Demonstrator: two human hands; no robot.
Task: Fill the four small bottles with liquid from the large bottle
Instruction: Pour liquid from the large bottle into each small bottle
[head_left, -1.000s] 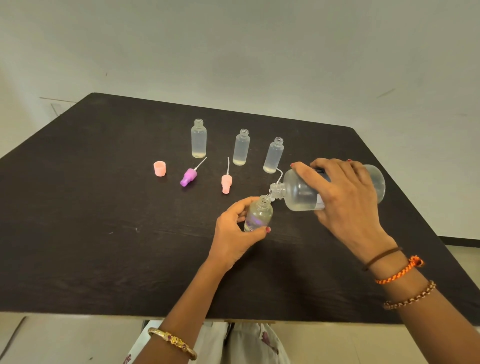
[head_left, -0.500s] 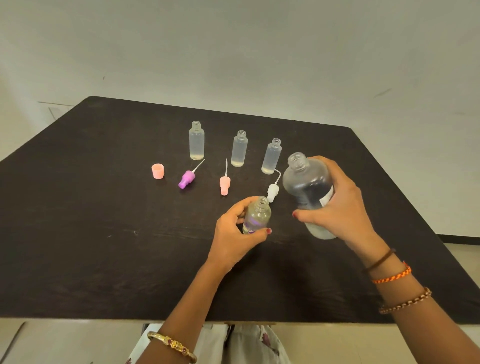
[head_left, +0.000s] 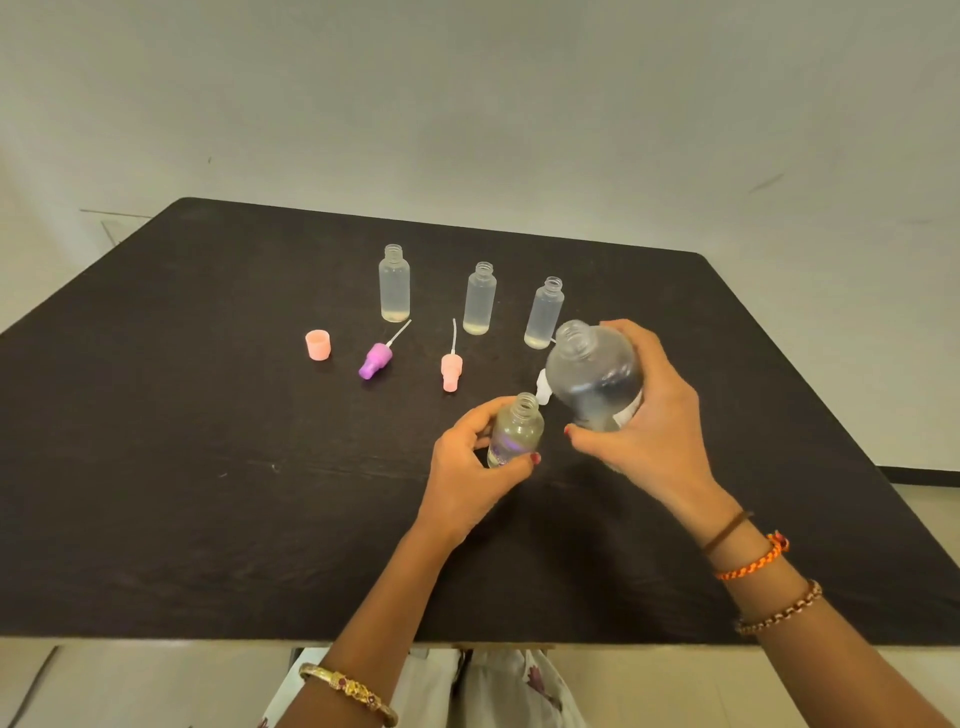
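One dark counter (head_left: 208, 467) carries everything. One large bottle (head_left: 592, 384), clear, uncapped and partly filled with clear liquid, is tipped slightly with its mouth toward eleven o'clock; the right hand (head_left: 649, 431) has its grip curled round the body, thumb in front, lifting it at centre-right. Four small bottles, all open: three stand upright in a row at twelve o'clock, the left one (head_left: 394, 286), the middle one (head_left: 479, 301) and the right one (head_left: 543, 314), each with a little liquid at the bottom. The fourth small bottle (head_left: 514, 431), clear and mostly full, sits at centre, the left hand (head_left: 467, 473) gripping it between fingers and thumb. Three spray tops lie loose: purple (head_left: 375, 359), pink (head_left: 451, 370), white (head_left: 542, 387), mostly hidden. One pink cap (head_left: 318, 345) stands at ten o'clock.
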